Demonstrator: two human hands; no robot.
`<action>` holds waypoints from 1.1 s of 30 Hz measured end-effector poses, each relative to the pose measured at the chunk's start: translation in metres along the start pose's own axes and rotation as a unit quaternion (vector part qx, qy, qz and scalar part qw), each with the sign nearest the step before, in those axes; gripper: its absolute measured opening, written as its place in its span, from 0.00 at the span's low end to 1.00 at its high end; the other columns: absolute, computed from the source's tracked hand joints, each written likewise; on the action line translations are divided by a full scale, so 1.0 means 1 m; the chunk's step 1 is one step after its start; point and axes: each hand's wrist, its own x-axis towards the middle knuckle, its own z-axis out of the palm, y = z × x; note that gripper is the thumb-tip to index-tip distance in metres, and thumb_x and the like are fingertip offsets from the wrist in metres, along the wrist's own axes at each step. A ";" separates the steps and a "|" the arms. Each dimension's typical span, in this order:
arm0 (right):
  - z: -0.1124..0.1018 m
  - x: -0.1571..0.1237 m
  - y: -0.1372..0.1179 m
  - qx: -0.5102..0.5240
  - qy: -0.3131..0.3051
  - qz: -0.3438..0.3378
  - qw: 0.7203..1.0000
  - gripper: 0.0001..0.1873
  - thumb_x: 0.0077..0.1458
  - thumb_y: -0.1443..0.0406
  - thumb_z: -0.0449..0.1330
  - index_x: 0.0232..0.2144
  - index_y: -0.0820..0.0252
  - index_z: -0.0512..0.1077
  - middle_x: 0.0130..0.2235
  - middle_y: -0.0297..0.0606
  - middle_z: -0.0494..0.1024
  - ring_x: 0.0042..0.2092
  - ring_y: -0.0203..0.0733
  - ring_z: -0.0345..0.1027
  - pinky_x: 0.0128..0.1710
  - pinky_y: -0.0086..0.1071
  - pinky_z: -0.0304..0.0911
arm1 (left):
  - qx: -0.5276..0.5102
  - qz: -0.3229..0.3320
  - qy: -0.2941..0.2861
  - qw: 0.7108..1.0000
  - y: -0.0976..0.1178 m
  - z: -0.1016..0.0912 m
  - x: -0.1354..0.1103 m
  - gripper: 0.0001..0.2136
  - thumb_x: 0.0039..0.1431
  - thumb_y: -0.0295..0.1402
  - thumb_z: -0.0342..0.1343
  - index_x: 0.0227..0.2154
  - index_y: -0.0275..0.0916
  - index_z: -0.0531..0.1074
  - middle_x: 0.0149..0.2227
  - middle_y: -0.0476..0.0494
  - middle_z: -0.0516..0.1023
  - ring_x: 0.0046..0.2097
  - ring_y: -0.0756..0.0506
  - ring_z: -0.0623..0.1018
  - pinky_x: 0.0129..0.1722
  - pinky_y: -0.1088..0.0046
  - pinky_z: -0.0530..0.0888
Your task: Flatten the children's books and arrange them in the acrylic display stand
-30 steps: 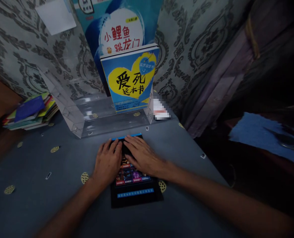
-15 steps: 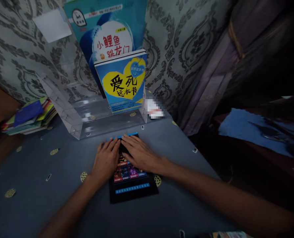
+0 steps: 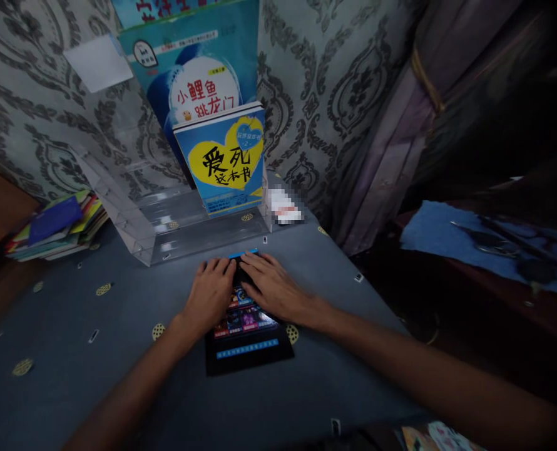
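Note:
A black book (image 3: 248, 365) with rows of small coloured pictures and a blue strip of text lies flat on the table. My left hand (image 3: 211, 289) rests flat on its upper left part, fingers stretched out. On the upper right part lies my right hand (image 3: 273, 289), also flat, with the fingers a little apart. The hands cover much of the book's upper cover. Behind it stands a clear acrylic rack (image 3: 140, 247). A blue book with a yellow heart (image 3: 224, 164) leans upright in the rack, in front of a taller teal book (image 3: 203, 69).
A pile of books (image 3: 57, 225) sits at the left on the grey patterned table (image 3: 132, 338). A partly pixelated white item (image 3: 284, 205) is right of the rack. Beyond the table's right edge, a blue cloth (image 3: 429, 235) carries dark tools. A purple curtain (image 3: 386, 156) hangs there.
The view has tilted up slightly, showing more of the teal books at the top. Both hands stay flat on the black book, having shifted slightly right on it.

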 end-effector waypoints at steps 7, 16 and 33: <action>0.001 -0.005 0.017 0.015 0.016 0.043 0.999 0.21 0.66 0.65 0.53 0.58 0.66 0.71 0.61 0.55 0.73 0.65 0.53 0.64 0.64 0.54 0.61 | -0.045 0.023 0.015 0.999 0.001 0.007 0.010 0.20 0.61 0.21 0.49 0.56 0.35 0.70 0.55 0.36 0.75 0.54 0.39 0.73 0.54 0.58 0.74; -0.007 -0.004 0.033 -0.010 0.049 0.063 0.997 0.20 0.65 0.70 0.49 0.55 0.64 0.74 0.54 0.51 0.77 0.55 0.52 0.69 0.59 0.51 0.66 | -0.104 0.064 0.039 0.992 0.011 0.017 0.022 0.26 0.62 0.19 0.46 0.62 0.36 0.66 0.63 0.37 0.72 0.64 0.40 0.69 0.63 0.57 0.67; -0.009 0.003 0.040 -0.010 -0.017 0.039 0.999 0.24 0.64 0.74 0.49 0.58 0.63 0.72 0.58 0.49 0.75 0.58 0.51 0.66 0.57 0.49 0.65 | -0.073 0.024 0.044 0.996 0.021 0.013 0.023 0.22 0.65 0.24 0.46 0.60 0.36 0.69 0.59 0.35 0.75 0.56 0.37 0.72 0.55 0.53 0.71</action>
